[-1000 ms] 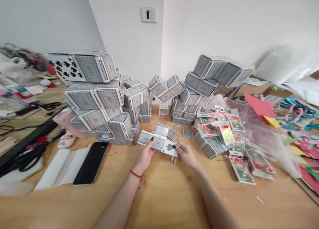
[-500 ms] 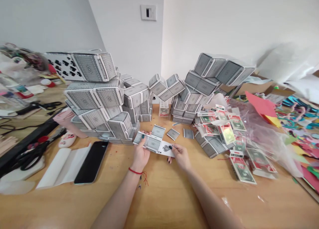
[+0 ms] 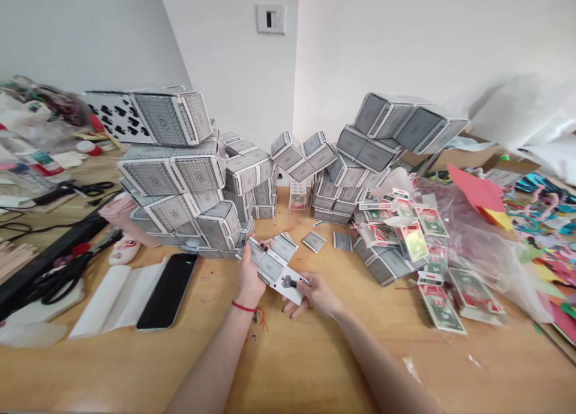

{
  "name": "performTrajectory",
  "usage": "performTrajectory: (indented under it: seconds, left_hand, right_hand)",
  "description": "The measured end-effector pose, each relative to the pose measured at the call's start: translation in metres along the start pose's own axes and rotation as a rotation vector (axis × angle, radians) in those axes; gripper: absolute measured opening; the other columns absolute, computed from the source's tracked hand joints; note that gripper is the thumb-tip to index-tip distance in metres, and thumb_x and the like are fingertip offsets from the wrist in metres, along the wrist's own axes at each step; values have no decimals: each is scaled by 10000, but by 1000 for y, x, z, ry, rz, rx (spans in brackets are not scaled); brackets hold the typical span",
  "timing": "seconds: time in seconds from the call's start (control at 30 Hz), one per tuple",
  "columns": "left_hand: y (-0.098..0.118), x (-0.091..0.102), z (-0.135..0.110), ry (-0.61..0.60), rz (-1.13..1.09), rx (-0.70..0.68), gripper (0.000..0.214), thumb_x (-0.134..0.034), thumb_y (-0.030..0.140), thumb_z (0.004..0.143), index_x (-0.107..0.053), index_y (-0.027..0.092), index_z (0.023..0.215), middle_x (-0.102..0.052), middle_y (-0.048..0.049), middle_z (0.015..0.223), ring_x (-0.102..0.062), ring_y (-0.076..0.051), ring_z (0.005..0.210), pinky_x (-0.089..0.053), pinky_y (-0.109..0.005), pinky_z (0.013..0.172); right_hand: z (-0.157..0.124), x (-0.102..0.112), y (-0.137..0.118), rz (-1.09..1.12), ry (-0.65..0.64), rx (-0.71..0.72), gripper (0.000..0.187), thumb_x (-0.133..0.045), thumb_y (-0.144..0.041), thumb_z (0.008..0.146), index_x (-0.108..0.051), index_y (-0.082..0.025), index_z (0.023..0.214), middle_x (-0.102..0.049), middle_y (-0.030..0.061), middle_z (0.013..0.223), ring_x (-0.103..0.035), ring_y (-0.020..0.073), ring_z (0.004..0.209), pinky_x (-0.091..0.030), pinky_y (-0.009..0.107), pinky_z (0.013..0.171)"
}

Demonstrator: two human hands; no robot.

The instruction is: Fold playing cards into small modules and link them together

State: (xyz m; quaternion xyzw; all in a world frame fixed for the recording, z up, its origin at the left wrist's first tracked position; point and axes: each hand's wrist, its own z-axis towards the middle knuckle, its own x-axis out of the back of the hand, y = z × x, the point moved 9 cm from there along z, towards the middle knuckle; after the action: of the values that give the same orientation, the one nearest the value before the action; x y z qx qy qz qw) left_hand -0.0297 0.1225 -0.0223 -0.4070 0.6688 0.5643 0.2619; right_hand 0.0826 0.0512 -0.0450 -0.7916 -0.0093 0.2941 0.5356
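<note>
My left hand (image 3: 251, 277) is closed on the left end of several joined playing cards (image 3: 272, 263), whose grey patterned backs face up. At their lower right end a card with a large spade (image 3: 288, 281) shows its face. My right hand (image 3: 310, 294) pinches that end, thumb on top and some fingers underneath. The joined cards are held above the table, tilted down to the right. Two small card pieces, a nearer one (image 3: 314, 242) and another (image 3: 342, 241), lie on the table beyond my hands.
Stacked card boxes form a left tower (image 3: 198, 174) and a right tower (image 3: 360, 156). Card packs (image 3: 438, 306) and plastic wrap lie at right. A phone (image 3: 167, 291), a white paper roll (image 3: 105, 300) and black scissors (image 3: 67, 279) lie at left. Coloured paper (image 3: 472, 189) is farther right.
The joined cards have turned clockwise, so the spade end now points lower and nearer me. My right hand has moved left and down with that end; my left hand has shifted slightly left.
</note>
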Motion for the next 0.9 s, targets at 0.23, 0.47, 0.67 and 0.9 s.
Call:
performTrajectory:
  seconds: [0.23, 0.47, 0.67, 0.9]
  left_hand:
    - [10, -3, -3, -23, 242, -189, 320, -567, 340, 714, -482, 250, 1009, -614, 21, 702, -613, -152, 718, -452, -312, 716]
    - [11, -6, -7, -22, 296, -221, 305, -540, 349, 731, -475, 233, 1006, -612, 16, 668, -607, -152, 675, -455, -289, 664]
    - [4, -13, -14, -28, 334, -209, 280, -526, 349, 737, -483, 225, 984, -602, 18, 662, -578, -133, 610, -450, -266, 612]
    - [0, -14, -19, -23, 343, -212, 305, -517, 375, 743, -481, 238, 1014, -580, 21, 634, -580, -147, 634, -455, -270, 615]
  right_hand:
    - [2, 5, 0, 58, 117, 92, 330, -580, -420, 700, -488, -119, 798, -654, 79, 630, -626, 170, 478, -510, 262, 436]
    - [2, 3, 2, 43, 162, 99, 338, -564, -438, 697, -473, -125, 787, -655, 79, 607, -625, 181, 465, -496, 261, 415]
    - [2, 2, 1, 31, 171, 104, 343, -553, -445, 694, -470, -124, 781, -654, 79, 607, -637, 193, 496, -499, 267, 430]
    - [4, 5, 4, 32, 199, 108, 362, -568, -456, 684, -454, -133, 801, -675, 120, 719, -657, 223, 608, -491, 248, 406]
